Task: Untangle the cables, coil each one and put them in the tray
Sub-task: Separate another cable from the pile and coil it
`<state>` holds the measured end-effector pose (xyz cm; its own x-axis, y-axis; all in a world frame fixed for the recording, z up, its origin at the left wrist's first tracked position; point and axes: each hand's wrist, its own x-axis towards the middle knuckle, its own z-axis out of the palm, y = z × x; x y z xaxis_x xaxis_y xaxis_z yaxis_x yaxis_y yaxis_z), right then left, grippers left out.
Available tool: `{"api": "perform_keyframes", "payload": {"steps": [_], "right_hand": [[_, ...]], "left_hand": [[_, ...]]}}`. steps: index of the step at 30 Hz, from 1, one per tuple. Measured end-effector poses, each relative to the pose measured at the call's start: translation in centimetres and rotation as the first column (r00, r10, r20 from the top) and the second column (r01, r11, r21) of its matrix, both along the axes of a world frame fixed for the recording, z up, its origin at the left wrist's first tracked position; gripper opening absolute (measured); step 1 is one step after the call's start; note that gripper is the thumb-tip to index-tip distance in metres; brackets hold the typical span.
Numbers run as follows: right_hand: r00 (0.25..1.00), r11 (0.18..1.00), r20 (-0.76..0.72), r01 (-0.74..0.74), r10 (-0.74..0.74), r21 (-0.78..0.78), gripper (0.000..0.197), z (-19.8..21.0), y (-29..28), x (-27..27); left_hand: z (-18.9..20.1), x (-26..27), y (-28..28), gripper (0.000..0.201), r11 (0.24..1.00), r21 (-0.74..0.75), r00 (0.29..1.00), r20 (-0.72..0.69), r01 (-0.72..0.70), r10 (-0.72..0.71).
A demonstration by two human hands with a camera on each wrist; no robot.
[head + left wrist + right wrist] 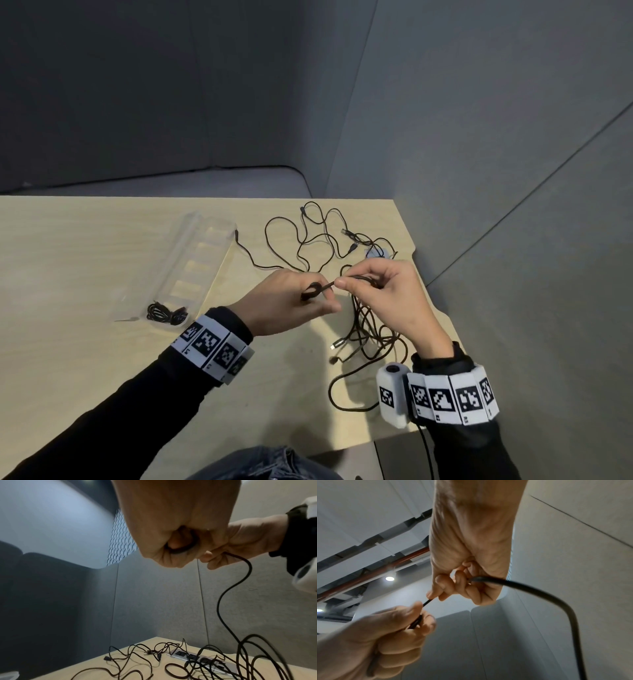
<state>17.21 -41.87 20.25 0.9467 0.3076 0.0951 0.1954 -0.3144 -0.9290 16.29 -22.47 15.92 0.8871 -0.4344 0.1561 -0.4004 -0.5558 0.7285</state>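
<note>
Above the table, both hands hold one black cable [325,287]. My left hand [294,301] grips a small loop of it, seen as a dark ring [181,550] inside the curled fingers. My right hand [383,291] pinches the same cable [428,601] a short way along, and the slack [556,601] drops from the palm to a heap of loops [373,335] below. Another loose tangle of thin black cables [318,236] lies farther back. A clear plastic tray [198,270] sits to the left with one coiled cable [166,313] at its near end.
A silver power strip [202,658] is set into the table under the far tangle. The table's right edge [421,274] is notched and close to my right hand. Grey padded walls [479,137] enclose the back and right. Bare tabletop [68,274] lies left of the tray.
</note>
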Motion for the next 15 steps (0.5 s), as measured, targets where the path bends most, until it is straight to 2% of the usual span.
{"api": "perform_keyframes", "payload": {"steps": [2, 4, 6, 8, 10, 11, 15], "right_hand": [[0.999, 0.998, -0.044, 0.024, -0.022, 0.051, 0.01, -0.5, 0.0, 0.3], [0.993, 0.991, -0.104, 0.073, -0.061, 0.111, 0.009, -1.0, -0.1, 0.5], [0.981, 0.98, -0.179, 0.106, -0.075, 0.169, 0.013, -1.3, -0.4, 0.6], [0.976, 0.976, -0.214, 0.093, -0.05, 0.197, 0.011, -1.4, -0.8, 0.6], [0.979, 0.986, -0.204, 0.052, -0.019, 0.158, 0.006, -1.5, -1.0, 0.4], [0.981, 0.991, -0.192, 0.031, -0.005, 0.133, 0.004, -1.6, -1.1, 0.4], [0.992, 0.996, -0.128, 0.0, 0.011, 0.086, 0.014, -1.6, -1.3, 0.3]], "left_hand": [[0.3, 0.2, -0.1, 0.038, 0.999, -0.005, 0.997, -0.069, -0.034, 0.033], [0.7, 0.0, -0.2, 0.027, 0.981, -0.179, 0.976, -0.213, -0.077, 0.038], [0.8, -0.2, -0.1, 0.025, 0.931, -0.344, 0.955, -0.298, -0.12, 0.013], [0.6, -0.4, -0.2, 0.026, 0.897, -0.411, 0.941, -0.338, -0.163, 0.017], [0.6, -0.5, -0.5, 0.027, 0.855, -0.467, 0.925, -0.378, -0.228, 0.04], [0.6, -0.4, -0.6, 0.027, 0.804, -0.525, 0.912, -0.406, -0.279, 0.052], [0.9, -0.1, -0.5, 0.033, 0.491, -0.755, 0.869, -0.495, -0.434, 0.006]]}}
